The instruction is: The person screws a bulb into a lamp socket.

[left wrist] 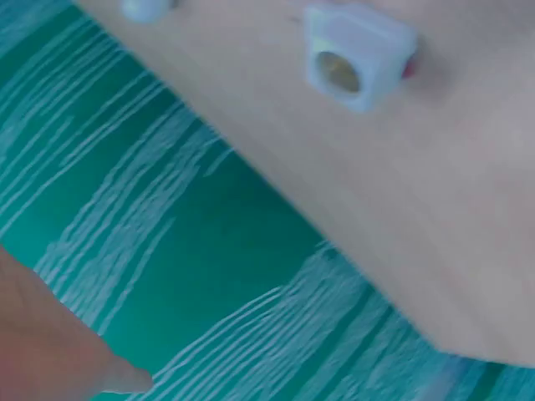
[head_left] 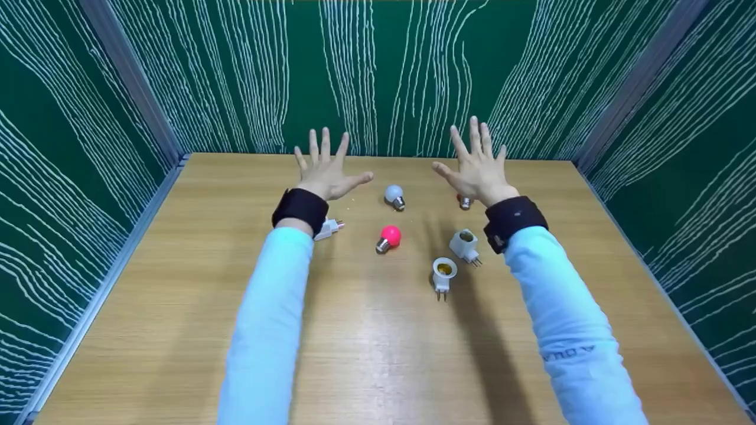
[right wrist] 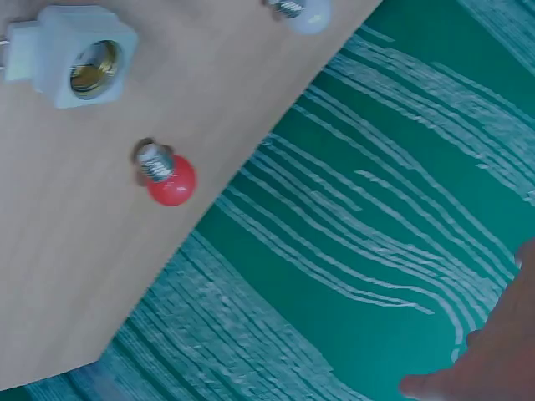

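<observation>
My left hand (head_left: pixel 325 176) is held out over the far left of the table, fingers spread straight, holding nothing. A white plug-in socket (head_left: pixel 328 228) lies partly hidden behind that wrist. My right hand (head_left: pixel 477 170) is likewise stretched out with spread fingers. Below it, a red bulb (right wrist: pixel 172 179) with a metal screw base is mostly covered in the head view. Between the hands lie a white bulb (head_left: pixel 394 195) and a pinkish-red bulb (head_left: pixel 390 235). Closer to me are a square white plug-in socket (head_left: pixel 465 244) and a round-mouthed one (head_left: pixel 443 271), both with pins showing.
The wooden table (head_left: pixel 366 354) ends at a green wall (head_left: pixel 508 47) with white wavy lines, and similar panels stand at both sides. Grey metal posts (head_left: pixel 133 77) mark the back corners. A black band (head_left: pixel 300 206) wraps each wrist over light-blue sleeves.
</observation>
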Demonstrator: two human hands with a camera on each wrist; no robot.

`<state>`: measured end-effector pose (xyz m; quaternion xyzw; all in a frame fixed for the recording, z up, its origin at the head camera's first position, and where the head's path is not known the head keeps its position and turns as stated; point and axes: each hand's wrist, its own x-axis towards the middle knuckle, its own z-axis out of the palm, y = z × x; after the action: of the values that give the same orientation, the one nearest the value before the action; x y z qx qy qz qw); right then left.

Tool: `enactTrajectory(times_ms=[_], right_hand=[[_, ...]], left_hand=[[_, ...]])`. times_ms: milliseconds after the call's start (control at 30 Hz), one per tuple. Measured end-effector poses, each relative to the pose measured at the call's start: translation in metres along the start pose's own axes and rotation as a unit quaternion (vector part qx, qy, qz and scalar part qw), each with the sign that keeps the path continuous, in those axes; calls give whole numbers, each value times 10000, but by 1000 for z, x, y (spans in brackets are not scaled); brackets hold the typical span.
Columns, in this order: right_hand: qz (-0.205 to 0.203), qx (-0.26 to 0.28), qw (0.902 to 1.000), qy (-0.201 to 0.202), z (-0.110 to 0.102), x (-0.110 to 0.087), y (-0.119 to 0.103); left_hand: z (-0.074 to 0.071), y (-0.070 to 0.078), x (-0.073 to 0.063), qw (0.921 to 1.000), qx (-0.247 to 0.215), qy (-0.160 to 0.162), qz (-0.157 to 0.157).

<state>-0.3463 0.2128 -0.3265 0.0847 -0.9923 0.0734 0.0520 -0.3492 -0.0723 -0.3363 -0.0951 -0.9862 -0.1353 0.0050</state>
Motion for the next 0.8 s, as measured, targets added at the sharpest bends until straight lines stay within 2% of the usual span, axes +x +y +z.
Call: enactTrajectory(times_ms=[200, 367, 633, 800], right_hand=[[-363, 205, 9980, 479, 1, -18, 8], [-517, 483, 9952, 682, 7, -38, 17], [-815, 624, 9923, 691, 22, -69, 24], [-931, 771, 9904, 671, 32, -87, 28]], left_hand=[[-9, 3, -14, 9980, -207, 327, 498], [-8, 11, -31, 9949, -375, 454, 821], [8, 19, -58, 9846, -860, 640, 1380], [24, 22, -76, 9795, -1198, 630, 1491]])
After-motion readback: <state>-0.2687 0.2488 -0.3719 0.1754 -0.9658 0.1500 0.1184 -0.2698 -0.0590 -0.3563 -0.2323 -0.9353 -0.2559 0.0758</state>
